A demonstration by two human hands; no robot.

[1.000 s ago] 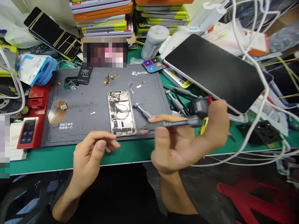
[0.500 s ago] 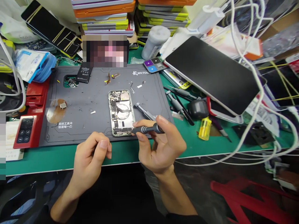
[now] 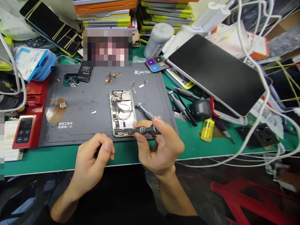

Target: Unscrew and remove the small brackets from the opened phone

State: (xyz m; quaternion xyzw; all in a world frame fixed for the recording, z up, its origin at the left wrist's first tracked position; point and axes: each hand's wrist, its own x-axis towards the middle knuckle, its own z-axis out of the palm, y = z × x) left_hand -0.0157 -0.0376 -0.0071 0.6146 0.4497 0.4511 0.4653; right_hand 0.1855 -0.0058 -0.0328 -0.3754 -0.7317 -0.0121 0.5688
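Screwdriver (image 3: 145, 130) in R hand (image 3: 161, 148), palm up

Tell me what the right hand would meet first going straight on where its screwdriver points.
Probably the near right corner of the opened phone. The screwdriver in the right hand points leftward at it; whether they already touch is unclear from this view.

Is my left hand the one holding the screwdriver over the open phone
No, the screwdriver is in your right hand, while your left hand is curled beside it.
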